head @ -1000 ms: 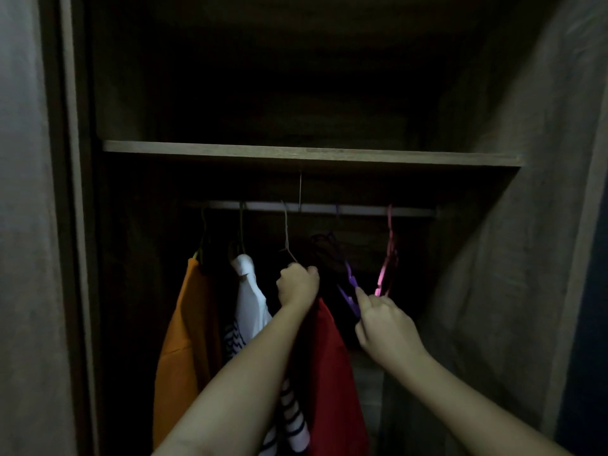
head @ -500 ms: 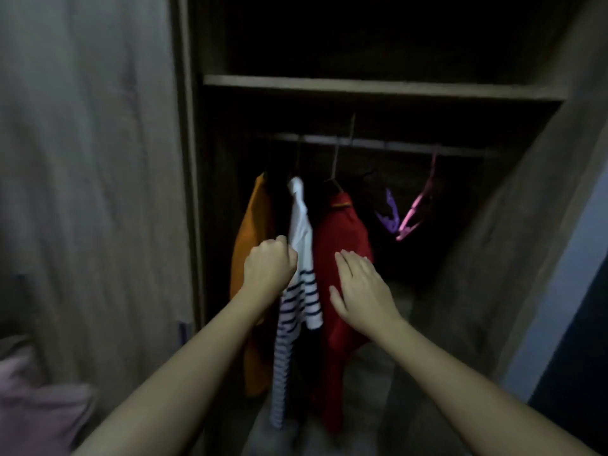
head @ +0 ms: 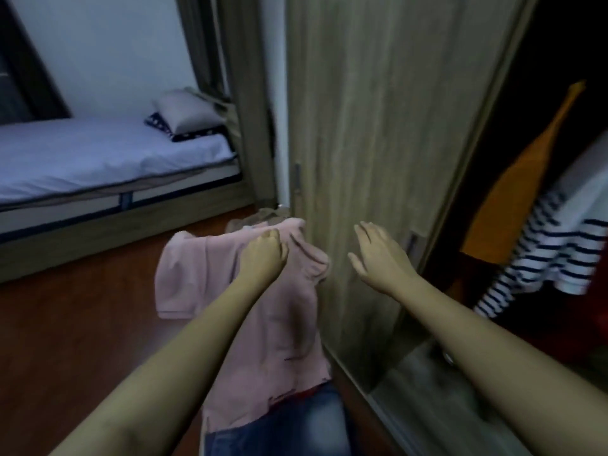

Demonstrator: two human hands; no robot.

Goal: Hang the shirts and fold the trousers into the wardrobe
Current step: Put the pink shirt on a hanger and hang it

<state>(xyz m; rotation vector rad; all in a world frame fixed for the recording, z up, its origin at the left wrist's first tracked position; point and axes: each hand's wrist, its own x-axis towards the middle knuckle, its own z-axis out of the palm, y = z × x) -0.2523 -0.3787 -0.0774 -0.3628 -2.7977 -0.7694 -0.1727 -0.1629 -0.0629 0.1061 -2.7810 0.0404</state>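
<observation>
Wardrobe door [head: 378, 126] edge ahead; left hand [head: 263, 258] fisted over pink shirt [head: 279, 324]; right hand [head: 378, 261] spread, empty.

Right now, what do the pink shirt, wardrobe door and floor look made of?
Pink shirt: soft knit fabric, matte; it drapes and creases, probably cotton.
Wardrobe door: grey-brown wood-grain panel, matte; laminate or veneer, cannot tell.
Floor: reddish-brown wood or wood-look boards, faint sheen.

Matt wood-grain wardrobe door [head: 378, 126]; soft cloth pink shirt [head: 279, 324].
</observation>
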